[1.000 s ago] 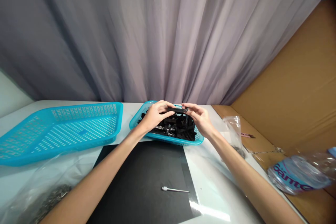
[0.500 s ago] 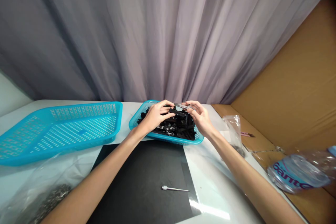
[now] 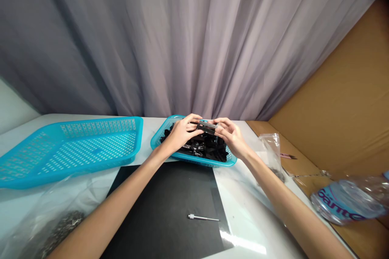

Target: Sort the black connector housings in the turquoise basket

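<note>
Both hands are raised over a small blue basket [image 3: 200,160] heaped with black plastic parts [image 3: 209,150]. Between them they hold a flat, dark, oblong part with a grey metal-looking face [image 3: 207,126]; its exact kind is too small to make out. My left hand [image 3: 182,132] is closed on its left end, thumb below and fingers above. At the right end, my right hand [image 3: 232,135] pinches it between thumb and fingers. A thin silver screwdriver-like tool [image 3: 203,217] lies on a black mat [image 3: 164,206] nearer to me.
A larger blue basket [image 3: 138,145] stands on the left of the white table [image 3: 243,218]. In front of it lies a clear bag of small metal pieces [image 3: 63,226]. To the right are another clear bag [image 3: 272,149], a pink pen-like item [image 3: 287,156] and a plastic bottle [image 3: 343,202].
The dark part has been brought together with the metal-looking piece, and its flat face now shows between my hands. My hands have stayed over the small basket.
</note>
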A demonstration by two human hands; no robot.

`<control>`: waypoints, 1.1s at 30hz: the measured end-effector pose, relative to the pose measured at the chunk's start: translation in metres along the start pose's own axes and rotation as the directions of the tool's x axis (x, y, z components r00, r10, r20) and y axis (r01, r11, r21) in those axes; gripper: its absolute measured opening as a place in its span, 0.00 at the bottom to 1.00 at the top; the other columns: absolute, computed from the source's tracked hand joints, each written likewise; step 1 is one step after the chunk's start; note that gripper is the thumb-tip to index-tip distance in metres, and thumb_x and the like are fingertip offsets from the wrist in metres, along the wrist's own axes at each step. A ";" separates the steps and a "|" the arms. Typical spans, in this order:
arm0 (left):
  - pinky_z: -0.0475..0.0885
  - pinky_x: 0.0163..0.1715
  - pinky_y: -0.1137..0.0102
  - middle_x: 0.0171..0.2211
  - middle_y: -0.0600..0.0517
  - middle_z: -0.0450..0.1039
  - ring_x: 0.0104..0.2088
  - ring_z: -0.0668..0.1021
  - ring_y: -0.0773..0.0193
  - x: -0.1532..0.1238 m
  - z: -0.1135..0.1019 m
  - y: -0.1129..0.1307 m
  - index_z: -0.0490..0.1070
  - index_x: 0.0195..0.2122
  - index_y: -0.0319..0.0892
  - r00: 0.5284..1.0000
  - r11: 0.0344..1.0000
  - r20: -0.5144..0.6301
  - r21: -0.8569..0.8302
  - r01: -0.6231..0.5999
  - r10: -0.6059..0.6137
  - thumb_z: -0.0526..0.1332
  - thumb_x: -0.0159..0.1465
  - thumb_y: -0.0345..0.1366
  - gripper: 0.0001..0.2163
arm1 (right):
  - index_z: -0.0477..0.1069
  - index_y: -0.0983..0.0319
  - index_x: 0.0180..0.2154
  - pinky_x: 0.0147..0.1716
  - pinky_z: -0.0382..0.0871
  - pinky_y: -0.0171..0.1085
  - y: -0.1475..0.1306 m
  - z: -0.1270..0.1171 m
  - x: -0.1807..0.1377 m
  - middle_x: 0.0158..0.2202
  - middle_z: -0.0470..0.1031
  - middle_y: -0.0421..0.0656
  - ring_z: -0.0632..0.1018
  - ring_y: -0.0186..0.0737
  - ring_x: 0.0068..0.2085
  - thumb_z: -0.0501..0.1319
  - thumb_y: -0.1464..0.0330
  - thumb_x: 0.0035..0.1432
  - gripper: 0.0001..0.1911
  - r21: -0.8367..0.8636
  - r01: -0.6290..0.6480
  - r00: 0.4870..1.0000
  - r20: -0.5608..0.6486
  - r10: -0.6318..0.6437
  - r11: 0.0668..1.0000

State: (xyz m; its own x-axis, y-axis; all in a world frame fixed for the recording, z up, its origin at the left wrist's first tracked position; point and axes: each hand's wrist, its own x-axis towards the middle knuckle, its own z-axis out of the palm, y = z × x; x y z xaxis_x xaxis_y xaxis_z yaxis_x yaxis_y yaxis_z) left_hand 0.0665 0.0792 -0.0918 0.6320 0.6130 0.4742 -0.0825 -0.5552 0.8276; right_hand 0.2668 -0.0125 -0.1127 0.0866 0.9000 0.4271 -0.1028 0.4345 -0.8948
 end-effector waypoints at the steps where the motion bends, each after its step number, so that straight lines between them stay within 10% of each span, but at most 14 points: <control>1: 0.79 0.53 0.61 0.49 0.46 0.79 0.47 0.84 0.55 0.000 0.000 0.000 0.71 0.49 0.41 1.000 1.000 0.006 0.009 -0.003 0.003 0.71 0.60 0.38 0.18 | 0.73 0.56 0.46 0.54 0.73 0.43 0.000 0.000 0.000 0.54 0.77 0.45 0.77 0.46 0.55 0.70 0.61 0.57 0.16 -0.002 -0.002 1.000 0.001 0.002 1.000; 33: 0.79 0.51 0.62 0.44 0.47 0.82 0.44 0.84 0.57 0.000 0.000 0.000 0.74 0.51 0.39 1.000 0.998 0.011 0.069 -0.011 0.011 0.71 0.60 0.39 0.19 | 0.79 0.55 0.47 0.50 0.74 0.43 0.002 0.000 0.001 0.49 0.80 0.43 0.78 0.46 0.51 0.68 0.56 0.61 0.15 -0.206 0.071 0.996 -0.034 -0.080 0.976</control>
State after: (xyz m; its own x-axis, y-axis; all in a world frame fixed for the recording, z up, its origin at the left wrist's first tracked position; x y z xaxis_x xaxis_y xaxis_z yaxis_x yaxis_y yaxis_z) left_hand 0.0666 0.0796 -0.0919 0.6397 0.6007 0.4795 -0.0364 -0.5994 0.7996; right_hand 0.2670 -0.0102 -0.1140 0.1281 0.8607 0.4928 0.1103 0.4814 -0.8695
